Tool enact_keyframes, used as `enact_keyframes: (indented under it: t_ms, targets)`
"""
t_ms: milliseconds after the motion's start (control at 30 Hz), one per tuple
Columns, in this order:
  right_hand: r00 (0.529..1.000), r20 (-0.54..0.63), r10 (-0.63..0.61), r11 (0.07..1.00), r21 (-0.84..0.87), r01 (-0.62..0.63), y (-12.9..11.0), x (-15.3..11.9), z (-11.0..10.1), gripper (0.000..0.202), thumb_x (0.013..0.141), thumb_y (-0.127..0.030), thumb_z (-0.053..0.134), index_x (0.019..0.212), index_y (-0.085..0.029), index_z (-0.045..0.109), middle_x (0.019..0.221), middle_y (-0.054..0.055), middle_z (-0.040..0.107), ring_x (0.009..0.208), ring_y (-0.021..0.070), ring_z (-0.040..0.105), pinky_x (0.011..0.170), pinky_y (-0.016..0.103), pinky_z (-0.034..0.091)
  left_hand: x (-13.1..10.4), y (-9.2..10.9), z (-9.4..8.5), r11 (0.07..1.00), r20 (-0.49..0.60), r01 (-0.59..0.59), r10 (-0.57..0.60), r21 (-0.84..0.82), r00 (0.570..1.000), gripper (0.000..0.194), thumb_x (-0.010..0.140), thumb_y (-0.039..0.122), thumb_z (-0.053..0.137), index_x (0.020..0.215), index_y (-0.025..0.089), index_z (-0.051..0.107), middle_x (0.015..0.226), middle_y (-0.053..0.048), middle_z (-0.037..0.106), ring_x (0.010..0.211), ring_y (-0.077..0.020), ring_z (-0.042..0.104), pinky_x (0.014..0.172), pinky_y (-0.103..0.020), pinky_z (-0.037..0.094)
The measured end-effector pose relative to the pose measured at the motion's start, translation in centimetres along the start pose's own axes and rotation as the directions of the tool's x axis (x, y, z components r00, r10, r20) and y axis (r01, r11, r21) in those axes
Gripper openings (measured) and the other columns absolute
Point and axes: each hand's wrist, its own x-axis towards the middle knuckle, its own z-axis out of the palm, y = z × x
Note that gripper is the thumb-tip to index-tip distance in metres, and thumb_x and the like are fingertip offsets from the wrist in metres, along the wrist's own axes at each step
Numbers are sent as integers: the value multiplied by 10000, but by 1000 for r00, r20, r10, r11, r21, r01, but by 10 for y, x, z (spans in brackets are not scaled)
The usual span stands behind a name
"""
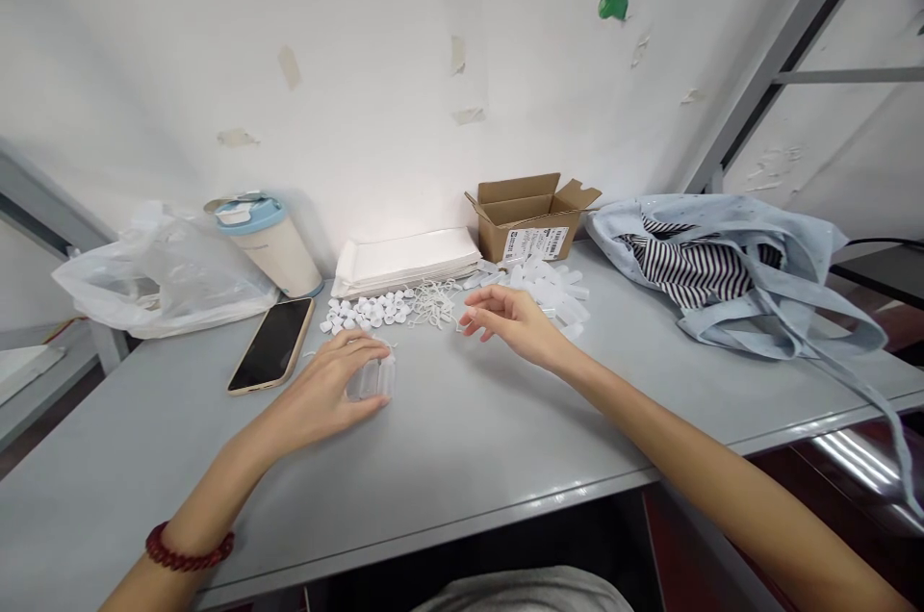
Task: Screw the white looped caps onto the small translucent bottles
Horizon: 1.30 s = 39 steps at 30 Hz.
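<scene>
Head view: grey surface (448,468) against white wall (368,6), items listed L to R.
Bag (177,270): clear plastic, crumpled, far L on surface.
Cup (269,242): cream w/ blue lid, tilted in view, just R of bag.
Phone (272,345): dark screen up, tan case, in front of cup, btwn bag & L hand.
Bracelet (189,549): dk red beads, on L wrist.
L hand (336,386): grip curved round near tubes, thumb at front edge, fingers over back end; can't tell if clenched or just resting.
Near tubes (373,379): clear, side by side, lying on surface, partly hidden by L hand.
Caps (368,312): small, white, loose heap behind L hand, in front of envelopes.
Envelopes (411,258): white, flat stack by wall.
Strings (433,302): thin, white, tangled, btwn caps & tube pile.
R hand (512,323): palm inward, fingers loosely curled, grip at R edge of strings; can't tell if a string is held.
Box (494,239): brown cardboard, flaps open, white label on front, R of envelopes.
Tube pile (552,290): clear tubes, jumbled, in front of box, partly behind R hand.
Tote (772,251): lt blue, far R, straps slack, one over surface edge; striped cloth (685,270) shows at opening.
</scene>
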Motion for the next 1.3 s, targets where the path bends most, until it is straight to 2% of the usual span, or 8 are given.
enact_keyframes:
  t_ms: [333, 600, 867, 1067, 1133, 1200, 1300]
  targets:
    - [1000, 5, -22, 1000, -11, 22, 3, 1, -1, 105, 861, -230, 555, 943, -165, 562, 869, 56, 702, 775, 155, 688, 628, 256, 504, -2, -4, 1, 1000, 17, 0, 0, -1, 1000, 389, 811, 404, 608, 1147, 208, 600, 1215, -63, 619, 1234, -278, 447, 1019, -433, 428]
    - [1000, -2, -28, 999, -17, 28, 4, 2, -1, 105, 862, -228, 550, 945, -164, 563, 874, 53, 698, 762, 151, 686, 614, 251, 494, -1, -3, 1, 1000, -1, 4, -4, 16, 1000, 402, 807, 393, 591, 1160, 202, 594, 1209, -73, 624, 1230, -291, 452, 1007, -430, 435]
    - [999, -22, -38, 999, -21, 38, 1, 1, -4, 98, 855, -229, 556, 931, -169, 572, 859, 47, 701, 746, 146, 686, 603, 243, 495, -1, -5, 3, 998, -4, -36, 36, 49, 999, 363, 822, 381, 595, 1150, 224, 600, 1214, -50, 627, 1251, -285, 421, 1038, -435, 399]
    - [995, -57, -82, 996, -42, 80, 0, 5, -12, 114, 856, -244, 552, 942, -172, 571, 875, 51, 702, 749, 149, 683, 595, 243, 500, 9, 6, -7, 997, 3, -58, 58, 57, 998, 357, 845, 418, 574, 1134, 210, 596, 1186, -77, 616, 1192, -285, 457, 1001, -442, 412]
    - [990, -81, -112, 989, -103, 103, 3, 8, -18, 132, 847, -258, 565, 947, -173, 577, 866, 48, 699, 755, 155, 676, 604, 255, 500, 21, 12, -10, 998, -29, -55, 56, 37, 998, 328, 874, 409, 520, 1111, 198, 600, 1155, -89, 620, 1164, -285, 474, 970, -440, 430]
    - [981, -106, -161, 962, -238, 133, 7, 12, -25, 132, 841, -268, 575, 933, -174, 588, 857, 46, 690, 774, 165, 662, 627, 272, 494, 37, 19, -10, 998, -79, -62, 63, 18, 995, 301, 894, 374, 461, 1078, 187, 607, 1106, -94, 633, 1123, -283, 501, 944, -440, 442]
    - [966, -89, -242, 845, -509, 165, 12, 17, -38, 74, 846, -208, 541, 883, -178, 597, 914, 52, 682, 806, 171, 631, 674, 290, 472, 66, 27, -4, 998, -101, -62, 64, 20, 993, 287, 893, 317, 421, 1035, 170, 623, 1059, -103, 644, 1073, -283, 534, 912, -438, 454]
